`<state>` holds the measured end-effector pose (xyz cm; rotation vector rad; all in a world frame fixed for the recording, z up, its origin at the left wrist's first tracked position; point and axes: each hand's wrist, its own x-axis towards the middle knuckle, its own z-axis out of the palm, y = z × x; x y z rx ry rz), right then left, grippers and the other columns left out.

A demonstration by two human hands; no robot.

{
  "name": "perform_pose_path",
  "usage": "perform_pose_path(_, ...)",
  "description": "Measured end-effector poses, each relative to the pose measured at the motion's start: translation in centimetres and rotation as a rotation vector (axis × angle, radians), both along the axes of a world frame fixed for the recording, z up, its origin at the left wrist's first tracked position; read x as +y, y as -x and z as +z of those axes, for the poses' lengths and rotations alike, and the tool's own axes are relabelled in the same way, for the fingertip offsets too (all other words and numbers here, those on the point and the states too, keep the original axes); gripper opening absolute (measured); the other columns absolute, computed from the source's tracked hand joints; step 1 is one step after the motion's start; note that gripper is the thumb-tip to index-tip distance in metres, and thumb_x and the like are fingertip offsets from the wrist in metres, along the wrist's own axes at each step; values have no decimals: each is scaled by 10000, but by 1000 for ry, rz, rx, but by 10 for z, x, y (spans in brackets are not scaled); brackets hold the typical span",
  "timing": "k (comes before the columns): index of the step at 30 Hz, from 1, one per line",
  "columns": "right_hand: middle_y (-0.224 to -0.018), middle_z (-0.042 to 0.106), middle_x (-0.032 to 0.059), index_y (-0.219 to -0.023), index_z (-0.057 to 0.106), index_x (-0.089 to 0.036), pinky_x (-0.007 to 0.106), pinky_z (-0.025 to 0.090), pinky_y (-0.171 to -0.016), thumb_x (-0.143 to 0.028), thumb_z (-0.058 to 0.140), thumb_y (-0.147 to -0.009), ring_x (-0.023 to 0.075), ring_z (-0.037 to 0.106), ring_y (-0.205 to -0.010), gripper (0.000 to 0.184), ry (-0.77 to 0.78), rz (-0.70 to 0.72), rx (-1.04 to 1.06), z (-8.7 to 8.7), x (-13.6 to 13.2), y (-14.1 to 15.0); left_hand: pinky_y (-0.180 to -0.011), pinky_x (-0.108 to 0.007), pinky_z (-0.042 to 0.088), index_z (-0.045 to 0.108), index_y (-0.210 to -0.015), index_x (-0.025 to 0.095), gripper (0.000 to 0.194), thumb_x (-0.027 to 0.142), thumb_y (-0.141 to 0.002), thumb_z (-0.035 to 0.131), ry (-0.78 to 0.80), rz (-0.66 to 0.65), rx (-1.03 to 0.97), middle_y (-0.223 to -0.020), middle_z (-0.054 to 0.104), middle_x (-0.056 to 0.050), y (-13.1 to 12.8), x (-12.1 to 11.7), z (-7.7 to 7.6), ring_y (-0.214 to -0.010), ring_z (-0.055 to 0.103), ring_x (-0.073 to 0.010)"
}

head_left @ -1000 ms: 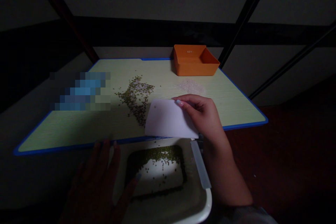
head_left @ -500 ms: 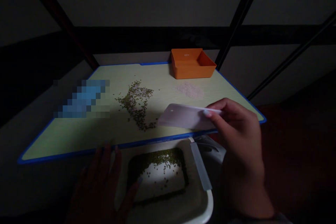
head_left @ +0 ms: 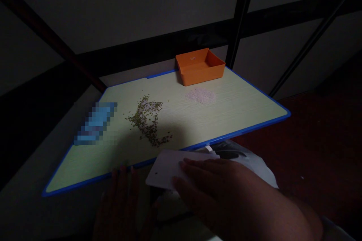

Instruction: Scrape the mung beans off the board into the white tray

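My right hand (head_left: 217, 186) grips a thin white plastic scraper (head_left: 165, 165) with a small hole near one corner. It is held over a white container (head_left: 208, 148) below the table's front edge, hiding most of the container and the green beans inside. Dim in the shadow, my left hand (head_left: 120, 199) has its fingers stretched out by the table edge at the container's left side and holds nothing visible. Small green beans mixed with pale grains (head_left: 145, 118) lie scattered on the table (head_left: 243, 105). To their right is a flat heap of pale, rice-like grains (head_left: 200, 96).
At the table's back right stands an orange open box (head_left: 202, 77). A blurred-out blue rectangular item (head_left: 97, 122) lies by the left edge. Pale plastic, perhaps a bag (head_left: 263, 169), shows below the table's front edge. Dark panelled walls rise behind.
My right hand has come down and left with the scraper, from above the table's front edge to over the container. The view has tilted; my left hand stays near the container.
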<state>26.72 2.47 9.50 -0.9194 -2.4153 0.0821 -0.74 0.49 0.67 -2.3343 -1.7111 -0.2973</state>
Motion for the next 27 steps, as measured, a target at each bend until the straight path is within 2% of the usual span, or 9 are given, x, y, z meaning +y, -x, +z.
perform_pose_path(5, -1013, 755, 118, -1034, 663, -118, 298, 528, -684, -177, 470, -953, 189, 699, -824, 218, -55, -25, -134, 0, 0, -3, -1148, -589, 355, 114, -1467, 281, 719, 550, -850, 365, 37, 11, -50, -1622, 202, -98, 2, -1, 0, -1492, 215, -313)
perform_pose_path(11, -1091, 714, 170, -1126, 615, -80, 317, 514, -723, -205, 458, -968, 202, 688, -880, 255, -79, -7, -180, -9, 4, -7, -1108, -598, 408, 87, -1470, 280, 740, 529, -843, 393, 58, -33, -22, -1623, 187, -115, 9, 4, 3, -1494, 200, -335)
perform_pose_path(17, -1090, 719, 143, -1130, 610, -78, 316, 519, -688, -178, 412, -981, 204, 692, -881, 268, -107, -80, -186, -11, 5, -11, -1080, -636, 428, 82, -1472, 264, 783, 538, -825, 428, 63, -49, -3, -1632, 119, -127, 13, 7, 2, -1492, 182, -373)
perform_pose_path(21, -1120, 719, 138, -1146, 606, -93, 310, 526, -652, -165, 389, -985, 201, 702, -889, 280, -111, -117, -212, -10, 5, -17, -1074, -632, 439, 129, -1467, 282, 762, 544, -819, 433, 77, -64, 5, -1626, 155, -114, 18, 8, 2, -1486, 199, -371)
perform_pose_path(24, -1175, 700, 154, -1147, 610, -94, 327, 537, -694, -145, 395, -974, 211, 702, -914, 280, -116, -106, -231, -12, 5, -20, -1052, -634, 460, 140, -1463, 301, 751, 552, -818, 429, 87, -70, 22, -1625, 164, -108, 22, 8, 1, -1480, 219, -371)
perform_pose_path(27, -1175, 704, 126, -1135, 621, -126, 321, 535, -753, -108, 397, -962, 199, 696, -933, 284, -113, -121, -241, -14, 5, -23, -1035, -676, 452, 83, -1472, 254, 784, 555, -826, 411, 56, -53, 32, -1624, 133, -152, 22, 8, -4, -1491, 169, -388)
